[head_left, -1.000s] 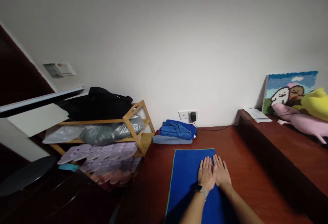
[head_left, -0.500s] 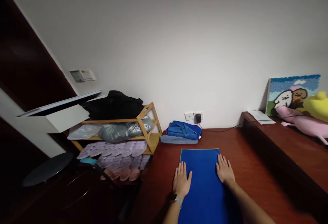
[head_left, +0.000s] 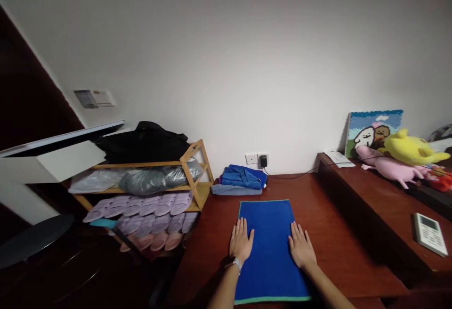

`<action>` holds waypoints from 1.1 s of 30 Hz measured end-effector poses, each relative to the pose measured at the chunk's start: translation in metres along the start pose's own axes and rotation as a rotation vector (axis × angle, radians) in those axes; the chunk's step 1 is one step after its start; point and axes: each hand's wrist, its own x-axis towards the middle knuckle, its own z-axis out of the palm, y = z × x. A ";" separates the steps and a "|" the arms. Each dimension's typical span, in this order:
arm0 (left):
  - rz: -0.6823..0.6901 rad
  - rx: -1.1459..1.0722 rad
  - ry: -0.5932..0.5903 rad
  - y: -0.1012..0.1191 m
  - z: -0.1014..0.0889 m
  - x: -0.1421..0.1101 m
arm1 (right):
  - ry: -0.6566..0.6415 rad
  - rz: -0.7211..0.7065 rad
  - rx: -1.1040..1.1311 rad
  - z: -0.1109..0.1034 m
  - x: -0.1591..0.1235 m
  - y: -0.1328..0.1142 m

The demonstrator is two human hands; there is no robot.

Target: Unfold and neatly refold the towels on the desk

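Note:
A blue towel (head_left: 268, 257) with green edging lies spread flat on the reddish-brown wooden table (head_left: 335, 238). My left hand (head_left: 241, 240) rests flat over the towel's left edge, fingers stretched forward and thumb out to the side. On the towel's right edge my right hand (head_left: 302, 246) lies palm down, its fingers slightly spread. Neither hand grips anything. Behind the towel, against the wall, sits a pile of folded blue cloths (head_left: 243, 178).
To the left, a wooden rack (head_left: 203, 177) holds slippers (head_left: 155, 205), plastic-wrapped items and a black bag (head_left: 144, 143). A raised ledge (head_left: 374, 191) on the right bears plush toys (head_left: 391, 167), a picture and a calculator-like device (head_left: 430, 233). A plugged-in adapter (head_left: 263, 160) trails a cord.
The view has shifted right and down, bringing the towel's near edge and the device on the ledge into sight. Both hands have slid a little toward me along the towel's sides.

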 end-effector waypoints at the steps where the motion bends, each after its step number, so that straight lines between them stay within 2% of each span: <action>1: 0.002 0.007 -0.001 0.000 -0.002 0.000 | -0.001 0.004 0.004 -0.002 0.000 -0.001; 4: 0.038 0.021 0.033 0.016 -0.008 -0.001 | 0.008 0.002 0.035 -0.006 0.002 -0.003; 7: 0.184 -0.045 0.073 0.065 -0.009 -0.011 | 0.023 -0.005 0.059 -0.006 0.002 -0.002; 10: 0.385 -0.157 0.029 0.124 -0.002 -0.031 | 0.017 -0.044 0.043 -0.004 0.001 0.001; 12: 0.430 -0.196 -0.017 0.147 0.003 -0.045 | 0.017 -0.069 0.036 -0.002 0.001 0.003; 13: 0.426 -0.200 -0.035 0.151 0.005 -0.052 | 0.021 -0.071 0.037 -0.001 0.001 0.003; 14: 0.417 -0.196 -0.049 0.148 0.006 -0.058 | 0.026 -0.064 0.039 -0.001 0.001 0.003; 16: 0.394 -0.172 -0.048 0.129 0.007 -0.071 | 0.028 -0.041 0.046 -0.001 0.001 0.002; 21: 0.283 -0.060 0.011 0.042 0.003 -0.110 | 0.022 -0.009 0.026 -0.002 -0.001 0.000; 24: 0.221 -0.040 0.054 0.001 -0.004 -0.139 | 0.011 0.006 -0.006 -0.005 -0.002 -0.002; 29: 0.242 -0.099 0.094 -0.030 -0.021 -0.179 | 0.023 0.019 -0.025 -0.018 -0.015 -0.006; 31: 0.270 -0.120 0.129 -0.040 -0.022 -0.192 | 0.068 -0.054 -0.010 -0.020 -0.035 0.000; 33: 0.293 -0.133 0.181 -0.051 -0.015 -0.203 | 0.124 -0.193 0.047 -0.017 -0.066 0.015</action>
